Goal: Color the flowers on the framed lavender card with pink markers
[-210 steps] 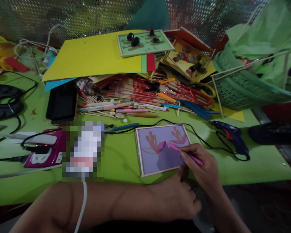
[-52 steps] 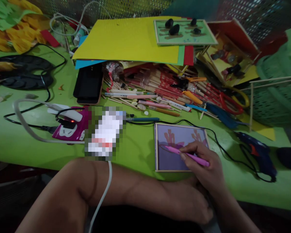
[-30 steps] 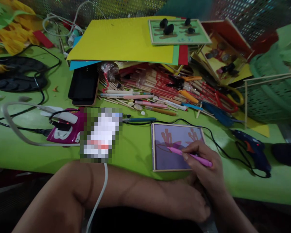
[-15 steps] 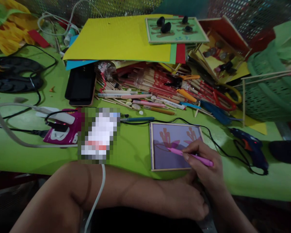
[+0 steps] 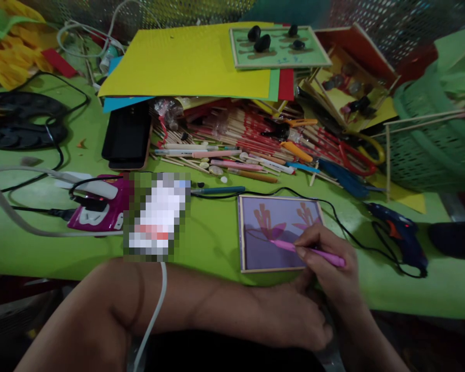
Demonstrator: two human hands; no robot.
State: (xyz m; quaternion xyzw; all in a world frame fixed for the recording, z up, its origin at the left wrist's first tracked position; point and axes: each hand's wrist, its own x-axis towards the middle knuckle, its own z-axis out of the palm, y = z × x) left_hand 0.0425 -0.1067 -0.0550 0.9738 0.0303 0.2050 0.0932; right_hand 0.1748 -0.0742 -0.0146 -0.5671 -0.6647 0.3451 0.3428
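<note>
My right hand [image 5: 329, 256] pinches a pink felt-tip pen [image 5: 284, 245]. Its tip meets purple paper [image 5: 263, 261] inside a thin wooden-stick frame [image 5: 242, 232]. Two brown plant-like drawings with pinkish-purple leaves show on the paper, and the tip is at the base of the left one. A thin curved line runs left of the tip. My left hand [image 5: 306, 318] is closed, fingers curled, just below the frame and close against the right wrist. Whatever its fingers hold, if anything, is hidden.
A phone with a blurred screen [image 5: 158, 217] and a purple power strip [image 5: 101, 206] lie left. Several pens and sticks [image 5: 232, 129] are heaped behind. A glue gun [image 5: 399, 232], its black cord and a green basket [image 5: 426, 144] are at right.
The pen and my right hand have shifted slightly right and down, the tip still at the left drawing's base. My left hand stays in place.
</note>
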